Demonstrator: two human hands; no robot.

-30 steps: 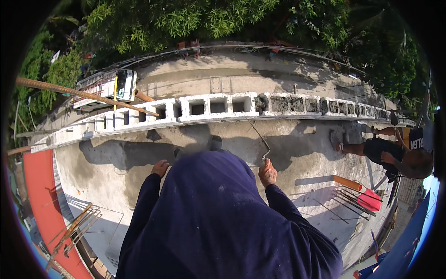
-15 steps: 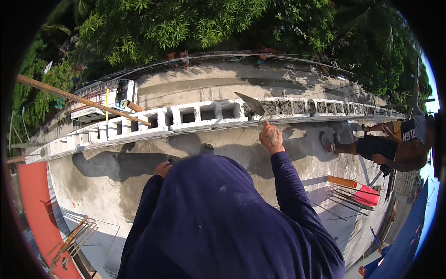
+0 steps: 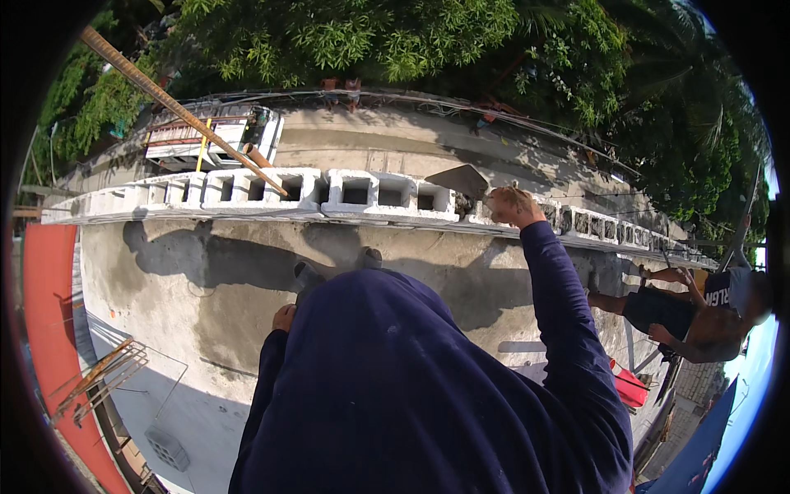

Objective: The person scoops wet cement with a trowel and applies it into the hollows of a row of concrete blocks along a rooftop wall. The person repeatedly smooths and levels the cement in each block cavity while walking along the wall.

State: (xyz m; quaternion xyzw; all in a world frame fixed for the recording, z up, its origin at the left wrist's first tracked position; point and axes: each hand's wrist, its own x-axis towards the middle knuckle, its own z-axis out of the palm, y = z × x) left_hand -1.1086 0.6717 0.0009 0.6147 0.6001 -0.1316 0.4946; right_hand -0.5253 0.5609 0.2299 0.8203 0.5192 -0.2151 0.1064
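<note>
My right hand (image 3: 514,206) is closed round the handle of a trowel (image 3: 462,179), held over the top of a hollow-block wall (image 3: 350,212). The trowel's pointed grey blade reaches left across the block tops. Just under it lies grey mortar (image 3: 465,207), beside a block whose cells are open. Farther right, mortar covers or fills part of the block tops. Low beside my body, my left hand (image 3: 285,317) shows only in part; its fingers are mostly hidden by my dark blue clothing.
A rusty steel bar (image 3: 181,111) slants over the wall's left part. Another person (image 3: 683,313) is at the wall on the right. Beyond it, a white truck (image 3: 216,138) stands on the road. A loose hollow block (image 3: 169,449) and bent rods (image 3: 99,379) lie lower left.
My right hand has moved right and up over the wall, and the trowel blade has turned to show its face more broadly. My left hand has drawn slightly lower. The whole view has shifted.
</note>
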